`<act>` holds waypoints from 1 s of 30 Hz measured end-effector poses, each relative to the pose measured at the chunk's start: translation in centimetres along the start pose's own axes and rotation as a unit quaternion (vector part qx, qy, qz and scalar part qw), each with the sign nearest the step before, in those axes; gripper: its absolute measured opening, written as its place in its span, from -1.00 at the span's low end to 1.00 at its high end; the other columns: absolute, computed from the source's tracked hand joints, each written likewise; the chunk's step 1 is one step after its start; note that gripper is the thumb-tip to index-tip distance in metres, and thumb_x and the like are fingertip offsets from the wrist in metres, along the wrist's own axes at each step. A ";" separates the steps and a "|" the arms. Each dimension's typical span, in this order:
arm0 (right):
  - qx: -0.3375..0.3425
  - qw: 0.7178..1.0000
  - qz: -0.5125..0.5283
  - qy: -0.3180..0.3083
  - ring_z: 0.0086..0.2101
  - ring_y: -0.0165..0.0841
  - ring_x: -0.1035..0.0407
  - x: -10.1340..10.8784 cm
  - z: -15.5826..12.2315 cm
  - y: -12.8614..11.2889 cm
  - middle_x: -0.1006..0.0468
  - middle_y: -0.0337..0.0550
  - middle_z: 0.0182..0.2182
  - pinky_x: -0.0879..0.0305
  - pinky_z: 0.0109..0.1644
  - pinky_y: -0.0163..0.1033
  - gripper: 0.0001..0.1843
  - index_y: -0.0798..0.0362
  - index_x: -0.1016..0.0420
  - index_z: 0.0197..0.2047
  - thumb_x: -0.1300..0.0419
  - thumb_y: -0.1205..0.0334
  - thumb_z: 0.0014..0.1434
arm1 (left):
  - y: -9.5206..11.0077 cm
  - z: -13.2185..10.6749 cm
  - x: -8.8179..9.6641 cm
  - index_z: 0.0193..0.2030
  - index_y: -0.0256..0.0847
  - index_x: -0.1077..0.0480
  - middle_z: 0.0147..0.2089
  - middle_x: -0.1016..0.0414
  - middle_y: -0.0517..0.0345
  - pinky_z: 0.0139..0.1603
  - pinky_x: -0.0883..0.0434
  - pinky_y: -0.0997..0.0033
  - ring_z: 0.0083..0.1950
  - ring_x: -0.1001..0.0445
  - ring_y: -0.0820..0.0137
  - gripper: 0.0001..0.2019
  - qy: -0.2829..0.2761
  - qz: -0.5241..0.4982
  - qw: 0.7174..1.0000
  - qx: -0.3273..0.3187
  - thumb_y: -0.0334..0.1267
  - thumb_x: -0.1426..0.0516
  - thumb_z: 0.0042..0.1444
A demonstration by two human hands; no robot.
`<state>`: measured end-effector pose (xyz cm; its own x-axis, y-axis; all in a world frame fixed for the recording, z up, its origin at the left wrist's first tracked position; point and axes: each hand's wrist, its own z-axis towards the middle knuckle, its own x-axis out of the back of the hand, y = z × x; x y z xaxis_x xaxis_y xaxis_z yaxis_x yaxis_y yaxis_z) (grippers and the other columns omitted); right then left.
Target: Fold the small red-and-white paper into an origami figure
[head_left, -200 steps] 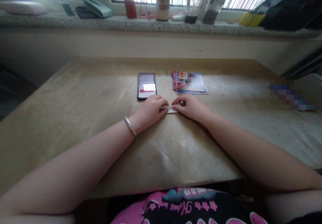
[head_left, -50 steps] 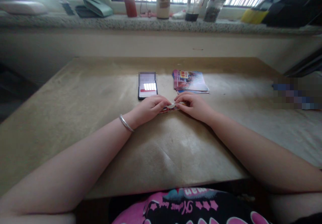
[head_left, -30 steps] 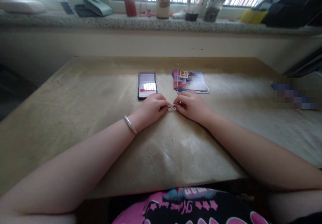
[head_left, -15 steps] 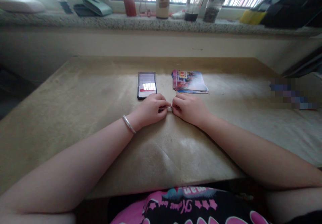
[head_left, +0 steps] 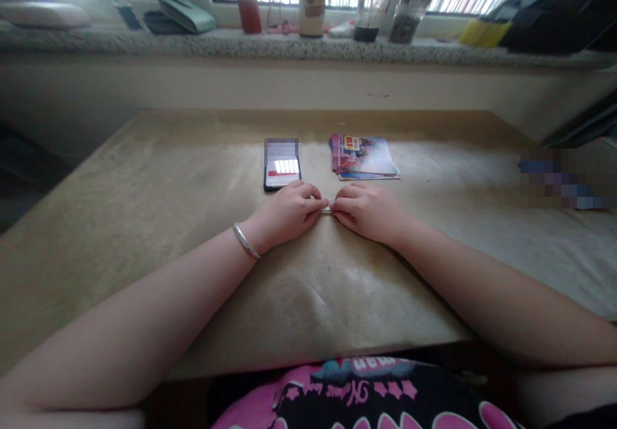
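My left hand (head_left: 296, 209) and my right hand (head_left: 369, 211) meet near the middle of the table, fingertips almost touching. Both are closed on a small folded piece of paper (head_left: 328, 209), of which only a thin pale strip shows between them; the fingers hide the rest. Just beyond my left hand lies a phone (head_left: 282, 175) with its screen lit. Behind my right hand rests a stack of colourful printed sheets (head_left: 369, 155), the top one pink and pale blue.
The table (head_left: 308, 300) has a beige cover. At its right side lies a blurred blue item (head_left: 559, 181). Along the granite windowsill (head_left: 193, 43) stand a red bottle (head_left: 249, 12), a tall pale bottle (head_left: 312, 1), a green case (head_left: 186, 14) and a yellow object (head_left: 484, 32).
My fingers have shifted slightly on the paper, which now shows as a flatter, paler strip. My left fingertips have moved a little to the right. Phone and stack stay put.
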<state>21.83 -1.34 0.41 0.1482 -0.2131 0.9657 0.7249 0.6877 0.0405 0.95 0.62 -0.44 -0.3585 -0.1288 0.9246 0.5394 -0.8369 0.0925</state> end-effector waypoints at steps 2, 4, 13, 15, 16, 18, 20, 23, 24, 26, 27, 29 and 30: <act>-0.009 1.000 -0.003 -0.002 -0.25 -0.30 -0.32 0.2 -0.1 -0.1 -0.53 -0.12 -0.26 -0.04 -0.34 -0.23 -0.72 0.01 -0.54 -0.23 -0.01 0.16 0.29 | -0.1 0.0 -0.1 -0.11 -0.24 -0.51 -0.16 -0.49 -0.02 -0.13 -0.38 0.34 -0.19 -0.39 0.36 -0.75 0.003 -0.006 1.000 -0.002 -0.30 -0.01 0.24; -0.011 1.000 -0.015 -0.001 -0.26 -0.31 -0.32 0.3 -0.1 -0.3 -0.53 -0.13 -0.26 -0.03 -0.35 -0.23 -0.72 0.01 -0.54 -0.23 0.00 0.17 0.29 | -0.2 0.0 0.0 -0.11 -0.26 -0.51 -0.18 -0.48 -0.03 -0.13 -0.38 0.34 -0.19 -0.39 0.36 -0.74 0.005 -0.013 1.000 -0.006 -0.29 -0.02 0.23; 0.104 0.994 -0.018 0.037 -0.27 -0.33 -0.33 -0.4 -0.2 1.6 -0.54 -0.09 -0.26 -0.14 -0.27 -0.26 -0.72 0.04 -0.54 -0.27 0.00 0.23 0.29 | 0.3 -0.2 0.7 -0.40 -0.25 -0.53 -0.39 -0.46 0.08 -0.25 -0.33 0.44 -0.32 -0.38 0.44 -0.68 -0.005 -0.057 0.998 -0.032 -0.26 0.00 0.26; 0.115 0.992 0.012 0.051 -0.27 -0.34 -0.36 -0.8 -0.2 2.2 -0.54 -0.08 -0.24 -0.19 -0.24 -0.27 -0.72 0.05 -0.55 -0.26 0.00 0.24 0.29 | 0.3 -0.2 0.6 -0.39 -0.24 -0.52 -0.37 -0.47 0.09 -0.23 -0.34 0.44 -0.30 -0.38 0.44 -0.72 -0.004 -0.055 0.998 -0.042 -0.28 -0.02 0.24; 0.117 0.991 0.024 0.057 -0.27 -0.34 -0.37 -1.0 -0.1 2.5 -0.54 -0.07 -0.24 -0.21 -0.24 -0.28 -0.73 0.05 -0.55 -0.25 -0.01 0.25 0.28 | 0.3 -0.2 0.5 -0.37 -0.24 -0.51 -0.34 -0.47 0.08 -0.22 -0.34 0.44 -0.28 -0.38 0.43 -0.74 -0.001 -0.052 0.998 -0.043 -0.29 -0.03 0.23; 0.113 0.990 0.050 0.068 -0.25 -0.34 -0.39 -1.4 0.0 2.8 -0.54 -0.07 -0.23 -0.24 -0.21 -0.28 -0.76 0.05 -0.55 -0.24 -0.04 0.26 0.27 | 0.2 -0.2 0.4 -0.33 -0.25 -0.50 -0.21 -0.48 0.04 -0.17 -0.37 0.42 -0.21 -0.40 0.41 -0.80 0.005 -0.049 0.998 -0.041 -0.33 -0.05 0.21; 0.108 0.988 0.080 0.075 -0.24 -0.34 -0.41 -1.5 0.0 2.9 -0.55 -0.09 -0.23 -0.27 -0.18 -0.27 -0.78 0.04 -0.55 -0.26 -0.06 0.28 0.24 | 0.1 -0.2 0.4 -0.28 -0.25 -0.48 -0.09 -0.49 0.01 -0.09 -0.38 0.38 -0.13 -0.41 0.38 -0.82 0.004 -0.053 0.998 -0.042 -0.37 -0.04 0.20; 0.096 0.986 0.114 0.080 -0.21 -0.33 -0.42 -1.4 0.0 2.9 -0.56 -0.10 -0.24 -0.30 -0.14 -0.26 -0.80 0.04 -0.57 -0.28 -0.09 0.27 0.22 | -0.1 -0.2 0.4 -0.19 -0.24 -0.47 -0.05 -0.51 0.04 0.00 -0.39 0.31 -0.05 -0.42 0.35 -0.81 -0.007 -0.061 0.997 -0.052 -0.39 -0.03 0.21; 0.088 0.985 0.122 0.080 -0.21 -0.32 -0.43 -1.3 -0.1 2.9 -0.57 -0.11 -0.25 -0.31 -0.13 -0.25 -0.80 0.03 -0.57 -0.28 -0.10 0.26 0.21 | -0.2 -0.2 0.4 -0.15 -0.24 -0.47 -0.06 -0.52 0.04 0.01 -0.39 0.29 -0.04 -0.42 0.34 -0.80 -0.010 -0.063 0.997 -0.051 -0.39 -0.03 0.21; 0.070 0.986 0.134 0.074 -0.22 -0.32 -0.43 -1.1 -0.2 2.8 -0.58 -0.12 -0.27 -0.32 -0.14 -0.24 -0.80 0.01 -0.59 -0.28 -0.11 0.26 0.20 | -0.3 -0.2 0.3 -0.09 -0.23 -0.46 -0.06 -0.52 0.04 0.01 -0.40 0.28 -0.04 -0.42 0.34 -0.78 -0.014 -0.064 0.997 -0.044 -0.39 -0.03 0.21; 0.060 0.986 0.141 0.068 -0.22 -0.32 -0.44 -1.0 -0.2 2.7 -0.59 -0.12 -0.28 -0.33 -0.13 -0.24 -0.81 0.00 -0.59 -0.28 -0.12 0.26 0.19 | -0.4 -0.2 0.3 -0.07 -0.23 -0.46 -0.06 -0.52 0.04 0.01 -0.40 0.28 -0.04 -0.43 0.34 -0.77 -0.016 -0.064 0.997 -0.040 -0.39 -0.04 0.20; 0.049 0.985 0.153 0.061 -0.21 -0.32 -0.45 -0.8 -0.4 2.7 -0.59 -0.12 -0.26 -0.34 -0.12 -0.23 -0.82 0.00 -0.60 -0.27 -0.14 0.28 0.17 | -0.5 -0.2 0.2 -0.07 -0.22 -0.47 -0.05 -0.52 0.03 0.00 -0.41 0.27 -0.05 -0.44 0.34 -0.77 -0.017 -0.067 0.997 -0.039 -0.39 -0.04 0.21; 0.046 0.985 0.157 0.060 -0.20 -0.31 -0.45 -0.8 -0.4 2.7 -0.59 -0.12 -0.25 -0.34 -0.10 -0.22 -0.82 0.01 -0.60 -0.27 -0.15 0.28 0.16 | -0.5 -0.2 0.1 -0.07 -0.21 -0.48 -0.04 -0.52 0.04 0.01 -0.42 0.27 -0.05 -0.44 0.34 -0.77 -0.017 -0.070 0.997 -0.041 -0.38 -0.04 0.21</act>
<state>23.90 0.38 -0.35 0.4371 -0.0568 0.8976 0.5677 0.7915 -0.2263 0.46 0.89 -0.48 -0.3984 0.0088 0.9172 0.4218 -0.8862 0.1917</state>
